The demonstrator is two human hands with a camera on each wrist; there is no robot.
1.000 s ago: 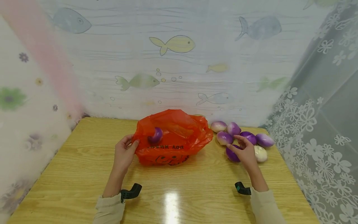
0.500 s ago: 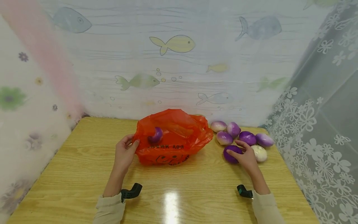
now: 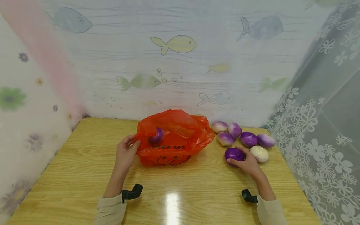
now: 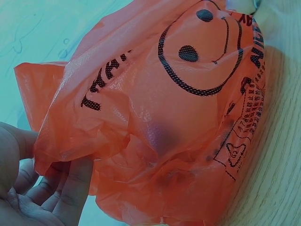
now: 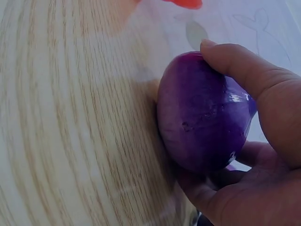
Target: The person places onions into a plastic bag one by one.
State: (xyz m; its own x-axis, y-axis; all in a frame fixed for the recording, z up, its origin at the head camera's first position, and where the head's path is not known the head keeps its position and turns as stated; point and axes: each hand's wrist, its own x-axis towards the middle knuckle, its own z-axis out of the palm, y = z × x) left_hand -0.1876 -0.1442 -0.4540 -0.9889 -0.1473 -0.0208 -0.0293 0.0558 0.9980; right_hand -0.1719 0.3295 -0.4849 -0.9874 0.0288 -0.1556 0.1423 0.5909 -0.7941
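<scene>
My left hand (image 3: 125, 154) pinches the left edge of the mouth of a red plastic bag (image 3: 171, 153). Black print and a smiley face show on the bag's side. One purple onion (image 3: 158, 136) shows inside it, partly covered by the film. In the left wrist view, thumb and fingers (image 4: 75, 188) hold a fold of the bag. To the right, my right hand (image 3: 250, 165) grips a dark purple onion (image 3: 233, 153), which sits on the table. In the right wrist view, the thumb (image 5: 235, 59) lies over that onion, with fingers curled beneath, partly hidden.
Several purple-and-white onions (image 3: 226, 138) and a whitish onion (image 3: 259, 154) lie behind and beside my right hand. The wooden table (image 3: 197, 190) meets a fish-print curtain (image 3: 180, 78) at the back and a lace-patterned curtain (image 3: 323, 156) on the right.
My right hand has come down and slightly toward me, and its fingers now close around the dark purple onion. The left hand and the bag have stayed nearly still.
</scene>
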